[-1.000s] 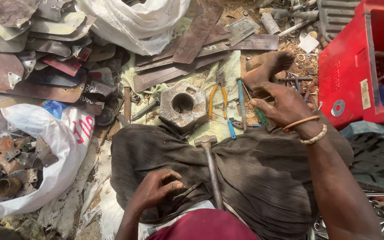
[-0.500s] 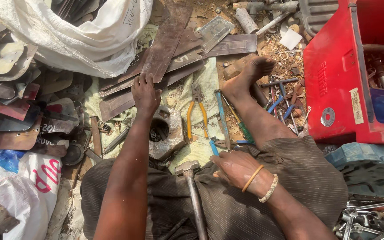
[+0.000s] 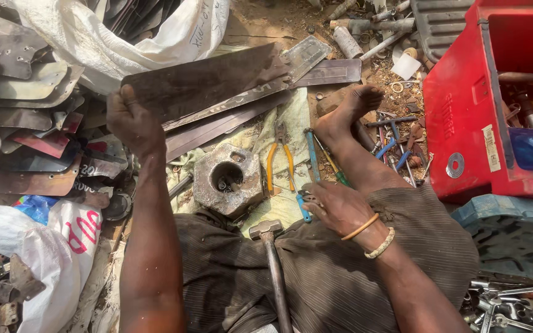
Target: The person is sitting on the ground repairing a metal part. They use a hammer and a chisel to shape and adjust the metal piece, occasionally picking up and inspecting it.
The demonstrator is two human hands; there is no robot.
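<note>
My left hand [image 3: 132, 121] grips the near end of a long rusty flat metal plate [image 3: 208, 80] and holds it above a stack of similar strips. Resting on my right leg, my right hand [image 3: 334, 206] lies with its fingers on the blue handle of a tool [image 3: 303, 206]; a bangle and a bead bracelet circle the wrist. A heavy hexagonal metal block [image 3: 226, 179] with a round hole sits on the ground between my legs. A hammer [image 3: 271, 253] lies across my lap, its head just below the block. Yellow-handled pliers [image 3: 280, 157] lie beside the block.
A red crate [image 3: 464, 117] with tools stands at the right. Cut metal pieces [image 3: 26, 117] pile up at the left, white sacks [image 3: 63, 246] at left and top. My bare foot [image 3: 347, 111] stretches forward among blue-handled tools [image 3: 396, 145]. Wrenches [image 3: 513, 305] lie at bottom right.
My left hand rose from my lap, reached forward and took hold of the long rusty plate, lifting it leftward. My right hand drew back from the tools to my leg.
</note>
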